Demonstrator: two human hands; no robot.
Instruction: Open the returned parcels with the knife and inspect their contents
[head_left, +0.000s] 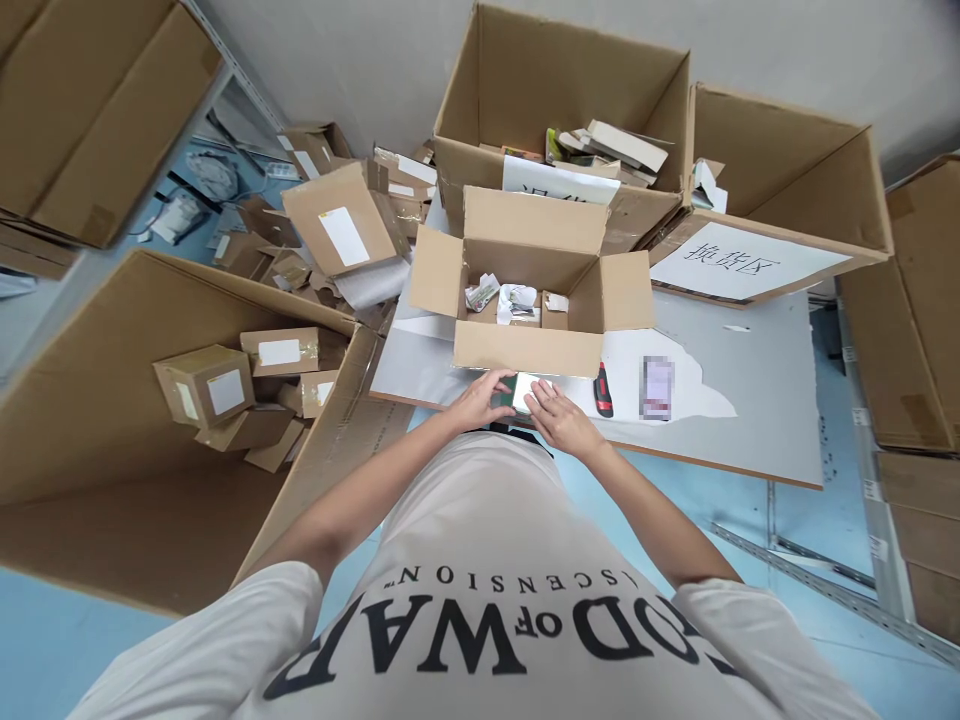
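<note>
Head view: left fingers (498, 381) grip green item (508, 392) near table edge (697, 459); right fingers (548, 393) spread

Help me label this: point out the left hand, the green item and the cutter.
Left hand (475, 403), head view: back of the hand.
Green item (507, 392), head view: uncovered green part.
Cutter (603, 391), head view: middle of its body.

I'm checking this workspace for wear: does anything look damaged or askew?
Yes. On the tabletop, a white patch running right past the red and black tool ends in a ragged edge, as if a covering had torn. Left of the open flapped box, a labelled carton sits tilted in a jumbled pile of boxes.
</note>
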